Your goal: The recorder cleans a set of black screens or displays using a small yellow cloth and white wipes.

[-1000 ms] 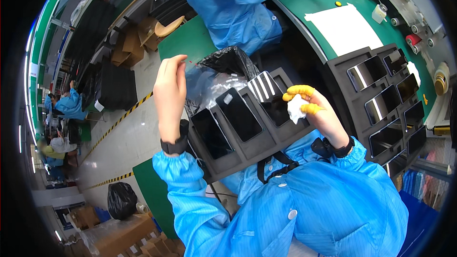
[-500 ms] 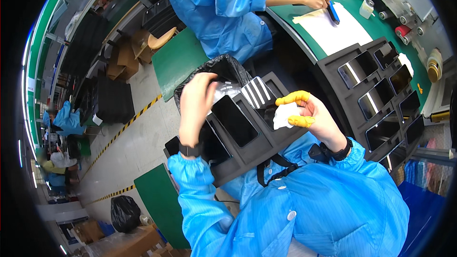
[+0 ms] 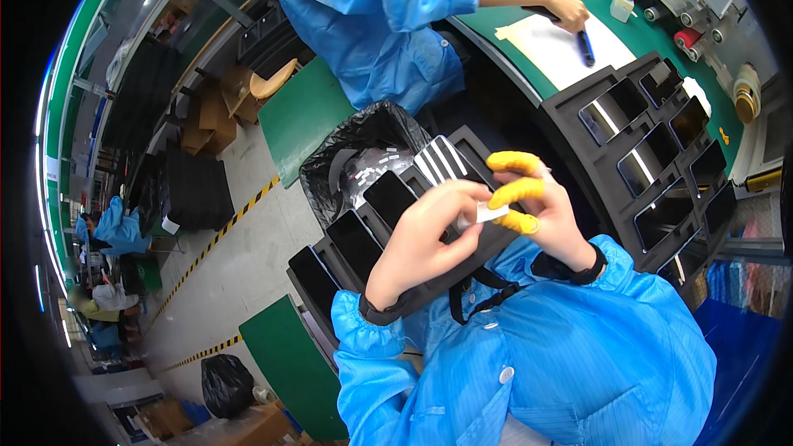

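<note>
In front of my body my two hands meet over a black foam tray [image 3: 479, 257]. My left hand [image 3: 429, 235] has its thumb and fingers pinched at a small crumpled white wipe [image 3: 486, 214]. From the other side my right hand [image 3: 541, 206], with yellow finger cots on several fingers, grips the same wipe. Below them, several dark-screened phones lie in the tray slots: one phone [image 3: 315, 277] at the left end, a black one [image 3: 355, 245] beside it, and one showing bright striped reflections [image 3: 439, 162]. My hands partly cover the tray's right part.
Beyond the tray stands a bin lined with a black bag [image 3: 330, 161], holding clear film and white scraps. At right, another black tray [image 3: 607, 167] of phones rests by a green bench [image 3: 529, 29]. A blue-sleeved co-worker's hand [image 3: 568, 12] holds a blue-and-black tool over white paper.
My left hand has come back from over the bin, moving right to the wipe at my right hand. More of the bin and left phones now shows. The co-worker's hand has shifted slightly.
</note>
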Available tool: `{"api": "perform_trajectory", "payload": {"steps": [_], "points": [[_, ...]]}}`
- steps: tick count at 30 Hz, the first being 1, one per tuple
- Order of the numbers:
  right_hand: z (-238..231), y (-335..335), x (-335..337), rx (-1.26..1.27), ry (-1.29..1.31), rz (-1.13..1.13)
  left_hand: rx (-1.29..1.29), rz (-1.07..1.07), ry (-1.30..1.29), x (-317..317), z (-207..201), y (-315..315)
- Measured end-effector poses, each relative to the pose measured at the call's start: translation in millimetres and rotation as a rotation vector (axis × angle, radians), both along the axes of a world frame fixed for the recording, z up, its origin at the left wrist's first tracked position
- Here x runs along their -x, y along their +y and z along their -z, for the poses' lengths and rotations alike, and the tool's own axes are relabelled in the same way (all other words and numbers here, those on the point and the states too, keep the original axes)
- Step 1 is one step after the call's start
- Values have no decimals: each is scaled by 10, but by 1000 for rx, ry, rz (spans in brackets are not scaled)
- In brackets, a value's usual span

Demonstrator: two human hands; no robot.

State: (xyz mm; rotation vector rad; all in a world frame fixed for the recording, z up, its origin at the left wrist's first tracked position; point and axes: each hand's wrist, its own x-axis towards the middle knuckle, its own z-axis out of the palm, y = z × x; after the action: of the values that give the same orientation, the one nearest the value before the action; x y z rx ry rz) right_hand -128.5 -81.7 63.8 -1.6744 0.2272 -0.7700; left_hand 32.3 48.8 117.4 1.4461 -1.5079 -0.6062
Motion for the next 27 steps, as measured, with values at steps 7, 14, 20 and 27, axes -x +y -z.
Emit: {"api": "perform_trajectory", "payload": {"steps": [7,14,20,27], "points": [[-49,28,94,277,-220,-18,398,-152,-631,98,85,195],[-50,99,85,150,-241,24,613,-273,-911,222,95,392],[42,169,145,-492,149,-375,639,-311,-1018,237,170,468],[-90,114,164,-802,105,-326,575,-212,-1213,227,277,486]]}}
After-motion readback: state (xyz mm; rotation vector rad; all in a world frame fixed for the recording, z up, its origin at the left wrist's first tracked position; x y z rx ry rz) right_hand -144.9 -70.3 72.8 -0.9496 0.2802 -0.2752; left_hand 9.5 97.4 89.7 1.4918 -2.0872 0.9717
